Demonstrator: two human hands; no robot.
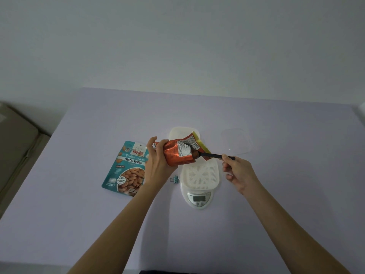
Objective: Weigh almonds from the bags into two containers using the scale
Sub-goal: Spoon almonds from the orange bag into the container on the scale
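My left hand [158, 161] grips an orange foil almond bag [180, 152], tilted with its torn mouth to the right, above the table. My right hand [236, 171] pinches the handle of a black spoon [214, 155] whose bowl is at the bag's mouth with almonds on it. Below them a white perforated container [203, 174] sits on the white scale [198, 198], its display too small to read. A second white container [180, 132] lies behind the bag, partly hidden. A teal roasted-almonds bag [128, 169] lies flat on the left.
A clear plastic lid or container [237, 141] lies to the right of the scale. A small blue binder clip [174, 178] rests beside the scale's left side. The lilac table [98, 224] ends at a wall behind; a beige sofa [15, 147] stands at the left.
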